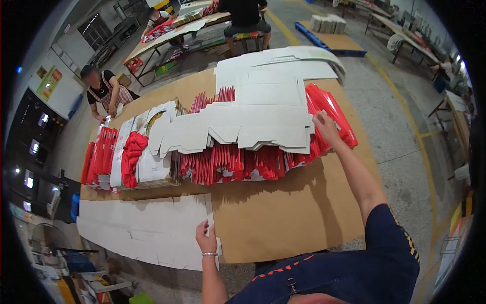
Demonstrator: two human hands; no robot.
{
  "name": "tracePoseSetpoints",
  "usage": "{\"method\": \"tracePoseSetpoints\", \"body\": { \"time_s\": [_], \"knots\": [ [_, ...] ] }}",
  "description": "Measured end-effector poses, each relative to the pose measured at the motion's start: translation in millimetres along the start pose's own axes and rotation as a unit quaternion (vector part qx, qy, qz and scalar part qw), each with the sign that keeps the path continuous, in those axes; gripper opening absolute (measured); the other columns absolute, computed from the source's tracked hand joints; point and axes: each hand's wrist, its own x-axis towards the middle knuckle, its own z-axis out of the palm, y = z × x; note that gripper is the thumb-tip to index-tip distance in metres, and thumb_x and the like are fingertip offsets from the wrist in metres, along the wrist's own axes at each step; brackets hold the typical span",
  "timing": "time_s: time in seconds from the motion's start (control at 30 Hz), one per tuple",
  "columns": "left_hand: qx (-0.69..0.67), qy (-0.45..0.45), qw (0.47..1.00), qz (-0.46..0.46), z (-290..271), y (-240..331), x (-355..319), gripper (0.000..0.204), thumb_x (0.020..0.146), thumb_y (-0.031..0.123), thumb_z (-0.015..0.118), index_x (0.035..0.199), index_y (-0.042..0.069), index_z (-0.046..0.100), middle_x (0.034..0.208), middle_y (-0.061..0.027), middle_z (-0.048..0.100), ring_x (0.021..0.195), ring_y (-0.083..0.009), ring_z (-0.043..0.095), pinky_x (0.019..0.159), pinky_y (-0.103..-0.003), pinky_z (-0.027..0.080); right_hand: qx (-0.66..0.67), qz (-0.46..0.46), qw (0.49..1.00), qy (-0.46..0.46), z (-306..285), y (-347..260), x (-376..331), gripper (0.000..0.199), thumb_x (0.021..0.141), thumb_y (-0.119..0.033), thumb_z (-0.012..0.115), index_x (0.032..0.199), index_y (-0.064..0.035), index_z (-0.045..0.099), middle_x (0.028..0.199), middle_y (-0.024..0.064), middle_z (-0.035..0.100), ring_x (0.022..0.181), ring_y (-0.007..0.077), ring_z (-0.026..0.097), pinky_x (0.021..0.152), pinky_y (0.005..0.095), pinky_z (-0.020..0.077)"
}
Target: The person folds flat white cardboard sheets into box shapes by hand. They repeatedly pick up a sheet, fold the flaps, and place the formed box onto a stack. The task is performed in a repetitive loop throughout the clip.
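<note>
My right hand [327,126] reaches out to the right end of a pile of white die-cut cardboard sheets [276,123]. Its fingers are closed at the edge of the top sheet. Beneath the pile stand rows of red folded cartons [217,163], and more red cartons [336,114] lean just beyond that hand. Nearer my body, my left hand [206,237], with a bracelet at the wrist, is held over the right edge of a flat white cardboard sheet [147,228]. Its fingers are loosely bent and apart, with nothing seen in them.
Brown board [276,218] covers the table. White bundles [152,169] with a red cloth [133,154] on top sit left of the cartons. A co-worker [106,91] in a checked apron is at the far left corner. Behind are other worktables and a blue pallet [349,52].
</note>
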Motion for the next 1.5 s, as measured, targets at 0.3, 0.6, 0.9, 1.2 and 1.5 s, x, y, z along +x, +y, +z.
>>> {"method": "tracePoseSetpoints", "body": {
  "time_s": [0.3,0.6,0.9,1.2,1.5],
  "knots": [
    [0.042,0.016,0.996,-0.081,5,66,-47,0.032,0.082,0.012,0.066,0.112,0.003,0.061,0.104,-0.0099,0.061,0.090,-0.0191,0.061,0.078,-0.032,0.050,0.095,0.149,0.984,-0.019,63,52,155,0.061,0.081,-0.050,0.063,0.109,0.0039,0.065,0.099,0.0202,0.067,0.094,0.0292,0.065,0.080,0.0384,0.0485],
    [0.080,0.028,0.992,-0.090,10,90,-59,0.031,0.081,0.011,0.066,0.110,0.003,0.062,0.103,-0.0112,0.063,0.089,-0.0216,0.063,0.078,-0.032,0.050,0.167,0.222,0.959,0.055,71,92,233,0.056,0.075,-0.029,0.075,0.116,0.0063,0.058,0.113,0.0156,0.062,0.101,0.0260,0.061,0.086,0.0378,0.0483],
    [-0.215,-0.038,0.962,-0.163,57,97,68,0.039,0.090,0.032,0.063,0.114,0.001,0.060,0.099,-0.0054,0.064,0.085,-0.0151,0.061,0.076,-0.027,0.050,0.463,0.008,0.883,0.076,-39,-32,73,0.038,0.091,-0.013,0.060,0.125,0.0000,0.049,0.112,0.0071,0.059,0.096,0.0146,0.057,0.083,0.0282,0.0460],
    [-0.492,-0.178,0.797,-0.302,89,97,176,0.086,0.079,0.065,0.060,0.138,0.006,0.040,0.135,-0.0094,0.048,0.122,-0.0246,0.047,0.101,-0.044,0.039,0.392,-0.099,0.894,0.195,-146,-183,-146,0.030,0.094,-0.012,0.055,0.121,0.0006,0.050,0.108,0.0066,0.057,0.102,0.0149,0.051,0.091,0.0309,0.0401],
    [-0.422,-0.214,0.842,-0.258,120,105,139,0.084,0.077,0.061,0.067,0.128,-0.003,0.050,0.125,-0.0091,0.054,0.112,-0.0209,0.049,0.096,-0.038,0.039,0.453,0.004,0.879,0.146,-141,-180,-205,0.031,0.091,-0.016,0.062,0.119,-0.0045,0.054,0.112,0.0033,0.059,0.103,0.0140,0.052,0.092,0.0307,0.0387]
  ]
}}
